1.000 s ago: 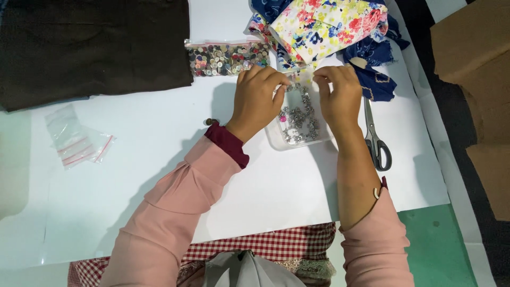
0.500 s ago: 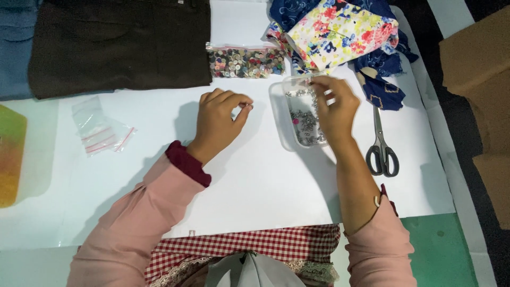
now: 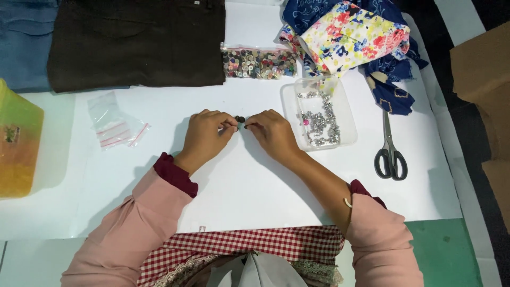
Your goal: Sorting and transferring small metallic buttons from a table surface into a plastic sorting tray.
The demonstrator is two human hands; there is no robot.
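A small dark button [image 3: 240,119], round and hardly bigger than a fingertip, sits low over the white sheet [image 3: 255,186] that covers the worktop, right in the gap between the two hands. It is too small to make out its holes or finish.

Taking the button as the centre: to its right lies a clear tray [image 3: 291,114] with a heap of small silvery fasteners and one pink bead in it, and further right a pair of black-handled scissors [image 3: 390,151], blades pointing away from the person. Beyond the tray is a bundle of flowered cloth [image 3: 353,37] over blue patterned fabric. Straight behind the button lies a clear bag of mixed buttons [image 3: 258,62], and to the left of that a folded brown garment [image 3: 135,42] with a blue one at its far side. Left of the button lie a few empty little zip bags [image 3: 114,125], and well off to the left stands a yellow-green box [image 3: 18,141]. Nothing lies between the hands and the button; the sheet around them is bare.

The left hand [image 3: 206,135] and the right hand [image 3: 273,133] face each other knuckles up, fingers curled in. The left thumb and forefinger tips meet at the button's left edge and seem to pinch it. The right fingertips are pinched together just at its right side; whether they grip the button or something too thin to see, I cannot tell.
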